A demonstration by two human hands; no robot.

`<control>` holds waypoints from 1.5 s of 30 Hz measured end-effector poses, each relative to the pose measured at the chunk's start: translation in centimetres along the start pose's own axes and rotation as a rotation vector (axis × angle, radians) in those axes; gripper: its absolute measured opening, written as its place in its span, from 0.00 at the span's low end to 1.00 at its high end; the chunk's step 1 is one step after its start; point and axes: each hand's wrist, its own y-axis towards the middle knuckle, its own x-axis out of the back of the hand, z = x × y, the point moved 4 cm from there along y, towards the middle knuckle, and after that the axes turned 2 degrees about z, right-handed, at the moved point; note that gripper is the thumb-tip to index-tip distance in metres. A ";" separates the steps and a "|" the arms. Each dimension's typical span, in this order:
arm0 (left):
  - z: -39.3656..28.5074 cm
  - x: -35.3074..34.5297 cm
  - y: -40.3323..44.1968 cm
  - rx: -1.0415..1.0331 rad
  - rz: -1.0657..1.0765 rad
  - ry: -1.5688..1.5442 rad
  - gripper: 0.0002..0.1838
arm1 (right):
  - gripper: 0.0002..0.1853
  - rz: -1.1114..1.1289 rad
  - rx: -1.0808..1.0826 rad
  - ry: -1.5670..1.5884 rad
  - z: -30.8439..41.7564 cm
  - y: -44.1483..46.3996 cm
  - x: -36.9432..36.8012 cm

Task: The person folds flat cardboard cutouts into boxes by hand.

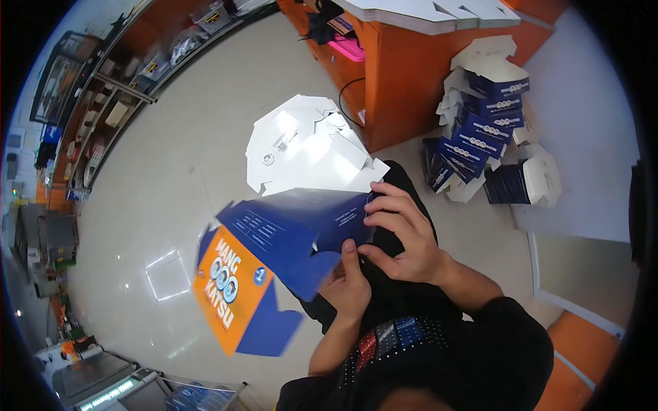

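Note:
A blue and orange printed cardboard box blank (274,233), partly folded, is held over my lap. My left hand (346,286) grips its lower edge, with the thumb up on the blue panel and the other fingers hidden behind the card. My right hand (411,240) touches the blue panel's right end, its fingers bent and spread along the edge. The orange panel with white lettering hangs at the lower left. Just beyond the box, flat white blanks (298,147) lie in a stack near my knees.
Blue and white folded boxes (480,137) are piled on the floor at the right. An orange cabinet (404,82) stands ahead, with white sheets (425,15) on top. Shelves (113,103) line the far left, and a wall panel (579,274) is at the right.

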 end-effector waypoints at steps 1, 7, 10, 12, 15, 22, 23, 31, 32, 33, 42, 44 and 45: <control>-0.8 -0.3 0.1 -0.138 -0.043 0.100 0.12 | 0.29 -0.014 0.034 -0.018 0.8 0.4 0.3; -2.3 -2.4 0.1 -0.527 -0.136 0.261 0.13 | 0.16 0.085 0.318 -0.134 4.4 1.8 -0.2; -1.5 -1.2 0.8 -0.315 0.028 -0.017 0.14 | 0.15 0.043 0.398 -0.199 4.3 1.0 -0.8; -1.1 -0.7 0.8 -0.185 0.099 -0.234 0.15 | 0.14 0.005 0.423 -0.248 3.8 0.5 -0.9; -1.5 0.1 1.0 -0.075 0.148 -0.446 0.16 | 0.14 -0.045 0.392 -0.294 2.5 -0.4 -0.6; -2.1 0.2 0.3 -0.036 0.169 -0.561 0.19 | 0.19 -0.064 0.291 -0.147 2.8 -0.9 -1.5; -2.1 0.1 0.2 -0.035 0.163 -0.564 0.19 | 0.19 -0.068 0.273 -0.121 3.1 -1.0 -1.7; -1.0 -0.7 -0.1 -0.012 0.171 -0.504 0.23 | 0.17 -0.075 0.274 -0.112 2.7 -1.4 -1.6; -0.9 -0.6 0.2 -0.004 0.170 -0.519 0.23 | 0.17 -0.078 0.288 -0.104 2.2 -1.5 -1.7; -0.8 -0.5 0.2 0.011 0.172 -0.536 0.24 | 0.16 -0.080 0.305 -0.093 1.8 -1.6 -1.8; -0.9 0.5 0.3 0.076 0.130 -0.658 0.27 | 0.23 0.112 0.276 -0.151 1.2 -0.6 -0.1; -0.6 0.7 0.4 0.068 0.135 -0.681 0.28 | 0.23 0.132 0.282 -0.103 0.9 -0.3 0.1; -0.3 1.0 0.1 0.052 0.146 -0.697 0.29 | 0.23 0.133 0.297 -0.077 0.6 -0.4 -0.2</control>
